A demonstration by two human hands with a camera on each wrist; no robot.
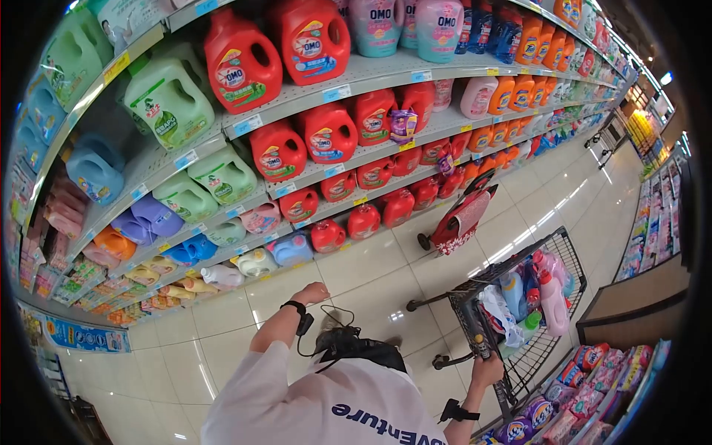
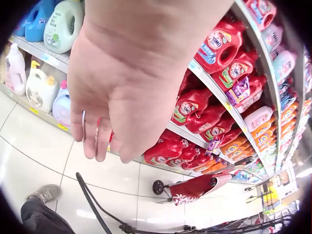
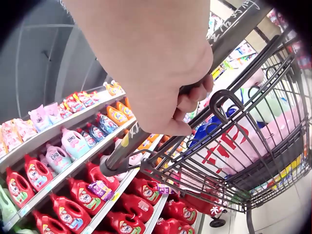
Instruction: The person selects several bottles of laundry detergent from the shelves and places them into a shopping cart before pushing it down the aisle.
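Observation:
My right hand (image 1: 488, 368) grips the handle (image 3: 236, 31) of a black wire shopping cart (image 3: 214, 183), its fingers curled round the bar. In the cart lie a pink bottle (image 1: 552, 302), a light blue bottle (image 1: 512, 294), a green-capped bottle (image 1: 529, 323) and a white bag with red lettering (image 3: 224, 151). My left hand (image 1: 313, 294) hangs over the floor before the shelves, holding nothing. In the left wrist view that hand (image 2: 117, 97) has relaxed fingers pointing down. Red OMO detergent jugs (image 2: 190, 107) stand on the shelves beyond it.
Long shelves (image 1: 334, 93) of detergent run along the left side of the aisle. A red wheeled shopping bag (image 1: 461, 222) stands ahead of the cart by the shelves. Packaged goods fill a low display (image 1: 586, 386) close to the cart's right. Another cart (image 1: 608, 137) stands farther off.

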